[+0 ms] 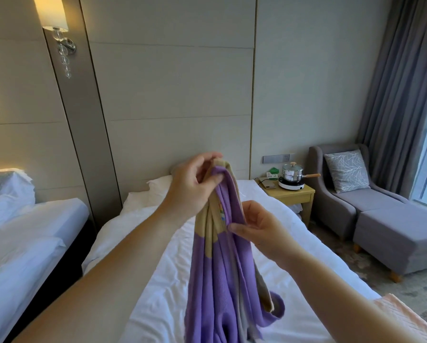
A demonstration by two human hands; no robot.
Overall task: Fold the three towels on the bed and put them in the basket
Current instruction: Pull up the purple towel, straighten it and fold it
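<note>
Purple towel (214,280) over bed (158,280), left-hand grip (195,184) pinching top, right-hand grip (259,226) pinching edge, peach towel (405,320) nearby

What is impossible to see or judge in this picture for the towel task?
Basket: nowhere in the head view.
Purple and beige towel: lower end cut by the bottom edge.
Peach cloth: only a corner at the lower right edge, so towel or not is unclear.
Third towel: not seen.
</note>
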